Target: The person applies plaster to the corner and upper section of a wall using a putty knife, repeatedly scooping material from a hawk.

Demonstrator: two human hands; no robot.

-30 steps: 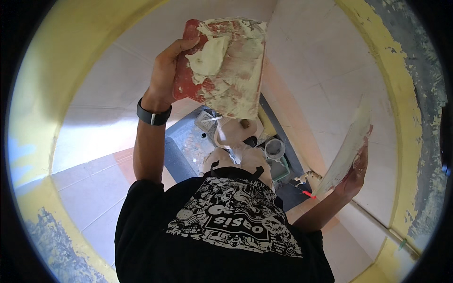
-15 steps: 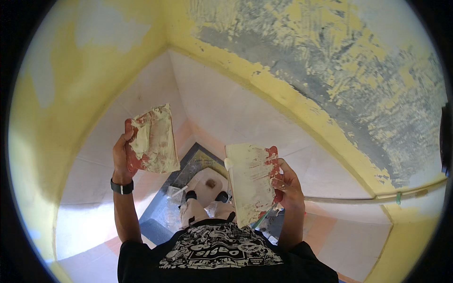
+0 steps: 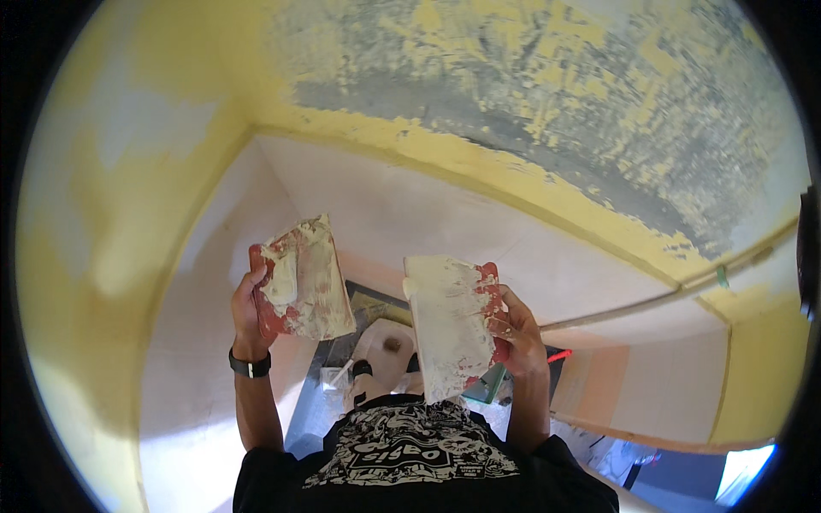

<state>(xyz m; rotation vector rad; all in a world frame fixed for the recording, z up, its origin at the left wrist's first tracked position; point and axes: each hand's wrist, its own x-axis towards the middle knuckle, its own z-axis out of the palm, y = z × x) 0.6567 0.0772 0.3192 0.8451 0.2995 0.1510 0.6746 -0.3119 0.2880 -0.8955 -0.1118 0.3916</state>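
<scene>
My left hand (image 3: 249, 316) is closed on the edge of a red putty spreader (image 3: 318, 286), its face smeared with cream-coloured putty and carrying a thick ridge of it near my thumb. A second red putty spreader (image 3: 445, 329), coated more evenly in pale putty, is gripped by my right hand (image 3: 522, 342) at its right edge. Red shows through along that edge and at the bottom corner. Both spreaders are held up in front of my chest, side by side, with a gap between them. Neither touches the wall.
Ahead is a yellow wall with a scraped grey patch (image 3: 505, 128) above pale tiles (image 3: 376, 188). A second yellow wall (image 3: 77, 231) stands at left. A pipe (image 3: 616, 312) runs along the right. Below lie a squat toilet (image 3: 385, 355) and a green object (image 3: 486, 383).
The view has turned to the right, so the wall corner sits further left. My left hand and its spreader appear lower and closer to the right one. Both grips are unchanged.
</scene>
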